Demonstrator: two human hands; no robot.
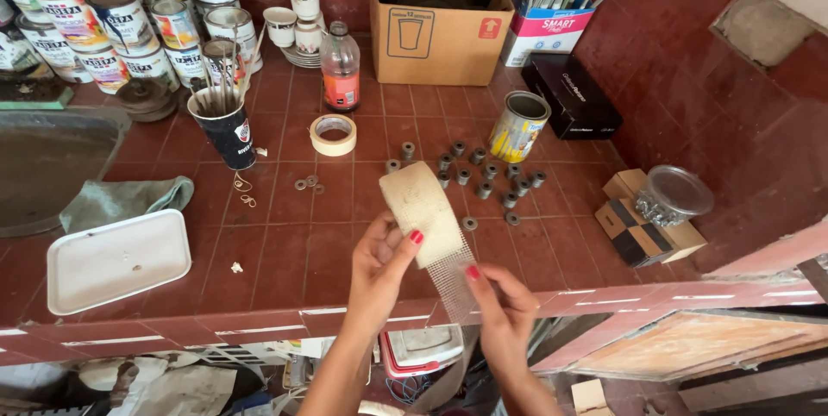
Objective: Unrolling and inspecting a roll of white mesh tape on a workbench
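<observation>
The red-tiled worktop (pixel 285 243) carries paint tins at the back left and a white tray (pixel 116 261) at the near left. Above its front edge, both hands hold a roll of mesh tape (pixel 421 205). The left hand (pixel 379 265) grips the roll itself; the right hand (pixel 500 308) pinches the loose strip (pixel 454 282), which runs down and rightward from roll to fingers. Small metal nuts (pixel 483 176) lie just beyond.

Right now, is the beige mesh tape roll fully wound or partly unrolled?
Partly unrolled: a loose strip hangs from the beige mesh tape roll to the right hand.
</observation>
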